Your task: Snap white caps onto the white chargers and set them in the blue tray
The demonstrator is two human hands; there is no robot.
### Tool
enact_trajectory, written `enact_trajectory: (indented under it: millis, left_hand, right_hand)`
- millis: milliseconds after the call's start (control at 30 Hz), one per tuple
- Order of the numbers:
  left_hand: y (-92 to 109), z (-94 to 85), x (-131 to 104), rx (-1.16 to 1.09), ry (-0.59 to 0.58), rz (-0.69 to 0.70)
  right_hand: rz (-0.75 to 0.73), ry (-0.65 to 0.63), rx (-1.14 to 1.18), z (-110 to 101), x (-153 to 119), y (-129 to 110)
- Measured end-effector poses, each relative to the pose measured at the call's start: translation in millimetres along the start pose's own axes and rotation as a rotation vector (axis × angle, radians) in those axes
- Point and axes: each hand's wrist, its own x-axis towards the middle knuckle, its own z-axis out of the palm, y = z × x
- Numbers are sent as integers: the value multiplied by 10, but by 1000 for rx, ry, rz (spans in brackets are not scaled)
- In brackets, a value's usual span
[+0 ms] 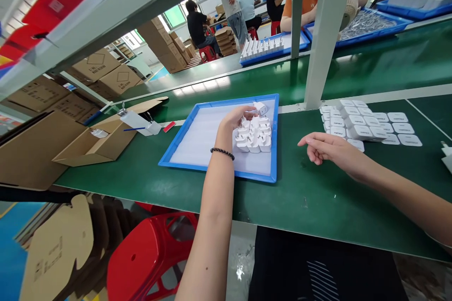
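Indoors, a long green bench (141, 178) crossed the view at a slant, its smooth top catching pale reflections, under a grey metal frame (183, 9). Several people sat or stood farther back among brown boxes, and one in an orange shirt (293, 9) was across the bench, near a blue tray of metal pieces (367, 26). An open cardboard box (102, 146) lay on the left part of the bench; a red stool (130, 258) and flattened cardboard (56, 249) were below.

The white plug (261, 108) was at the fingertips of the left hand (238, 116), over the far right part of a shallow blue tray (275, 146) with a pale lining. It tilted, with one flat face turned toward the near right; its exact long axis was hard to tell. Just nearer, a cluster of plugs (254, 138) stood upright on the lining, pins upward. The plug looked like a small glossy block with rounded edges and small dark marks on that face.

The left hand was closed around it, partly hiding it. The right hand (326, 148) held nothing, index finger stretched and the others curled, near stacked white blocks (363, 122) bearing grey print.
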Motion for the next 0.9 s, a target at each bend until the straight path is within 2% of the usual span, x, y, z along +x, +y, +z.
enact_trajectory:
  millis: [200, 333, 567, 733, 900]
  left_hand:
    - [17, -59, -123, -101, -2, 176]
    - [20, -41, -156, -114, 9, 218]
    - [-50, -38, -104, -136, 39, 178]
    - [-130, -64, -255, -147, 102, 116]
    - [-190, 40, -390, -159, 189, 78]
  right_hand:
    - [-9, -52, -36, 1, -15, -7]
    - [-23, -27, -51, -14, 4, 18]
    - [-32, -19, -73, -24, 27, 50]
    - [-52, -11, -55, -43, 35, 44]
    - [-74, -6, -58, -29, 31, -2]
